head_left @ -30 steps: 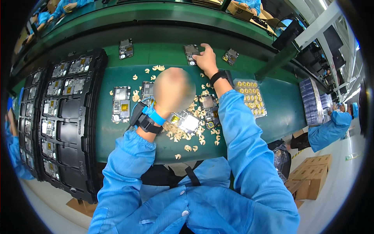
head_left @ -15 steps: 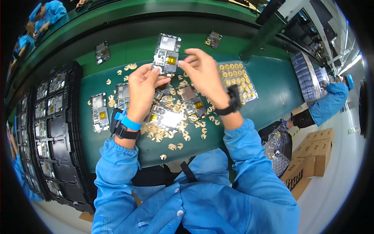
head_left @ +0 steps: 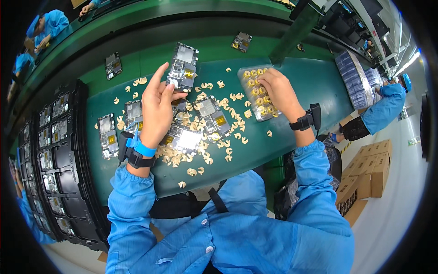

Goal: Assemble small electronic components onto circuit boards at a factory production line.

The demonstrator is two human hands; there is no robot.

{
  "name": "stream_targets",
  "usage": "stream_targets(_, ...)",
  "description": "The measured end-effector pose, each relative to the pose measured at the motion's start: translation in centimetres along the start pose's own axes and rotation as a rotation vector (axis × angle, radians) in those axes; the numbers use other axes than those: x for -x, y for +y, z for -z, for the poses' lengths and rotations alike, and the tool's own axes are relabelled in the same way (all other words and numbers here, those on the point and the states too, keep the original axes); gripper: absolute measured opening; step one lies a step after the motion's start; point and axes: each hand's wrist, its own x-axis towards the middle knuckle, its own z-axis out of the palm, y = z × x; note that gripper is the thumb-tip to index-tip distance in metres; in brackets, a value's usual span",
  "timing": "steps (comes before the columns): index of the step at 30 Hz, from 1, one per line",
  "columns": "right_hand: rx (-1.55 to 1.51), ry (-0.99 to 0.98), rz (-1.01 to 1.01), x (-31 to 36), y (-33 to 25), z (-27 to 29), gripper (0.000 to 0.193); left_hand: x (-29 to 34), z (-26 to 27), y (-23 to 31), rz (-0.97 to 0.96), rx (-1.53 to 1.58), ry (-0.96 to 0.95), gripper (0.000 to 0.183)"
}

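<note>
**Circuit board raised in left, right at the parts tray**

Left hand (head_left: 157,107) at centre frame, fingers clamped on a grey circuit board (head_left: 183,67) with a gold patch, held up above the green desk (head_left: 315,82). Blue wristband and black strap on that wrist. Right hand (head_left: 279,89) right of centre, fingertips down on a clear tray (head_left: 255,91) of round gold parts, resting flat on the desk; whether anything pinched there, cannot tell. Black watch-like strap on the right wrist.

Below and between the hands, more circuit boards (head_left: 200,121) lying flat amid a scatter of small tan paper tabs (head_left: 196,171). Further boards singly at upper left and upper centre. Along the left edge, black moulded trays (head_left: 68,173) stacked in rows, boards in many pockets. At far right, another person's blue sleeve (head_left: 383,112); cardboard boxes (head_left: 372,171) on the floor at lower right.
</note>
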Motion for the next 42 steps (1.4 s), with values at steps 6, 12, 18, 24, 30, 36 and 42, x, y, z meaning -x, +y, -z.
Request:
stream_targets(6,-0.151,0.095,-0.036,0.1,-1.3,1.2,0.011,-0.2,0.0,-0.4,-0.080,-0.052,-0.021,0.028)
stream_targets(12,-0.198,-0.107,-0.120,3.0,-2.2,5.4,0.013,0.0,0.6,-0.9,-0.073,-0.033,0.020,0.021)
stream_targets(18,-0.147,-0.048,0.012,7.4,-2.9,5.1,0.014,-0.5,0.4,-0.7,-0.090,-0.040,0.024,0.023)
stream_targets(24,-0.348,0.068,-0.074,5.5,-3.9,4.3,0.016,0.4,0.3,-0.1,-0.116,-0.120,-0.051,0.020)
stream_targets(30,-0.961,-0.005,-0.179,-2.1,-11.4,0.7,0.018,1.3,-0.5,0.1,-0.231,-0.139,-0.082,0.010)
stream_targets(36,-1.076,-0.078,-0.057,-6.5,-14.9,-2.7,0.017,0.9,-0.5,0.2,-0.284,-0.157,0.018,0.012)
stream_targets(42,-1.109,-0.119,-0.079,-7.4,-15.2,-3.7,0.017,0.1,0.4,0.0,-0.311,-0.184,0.122,0.011)
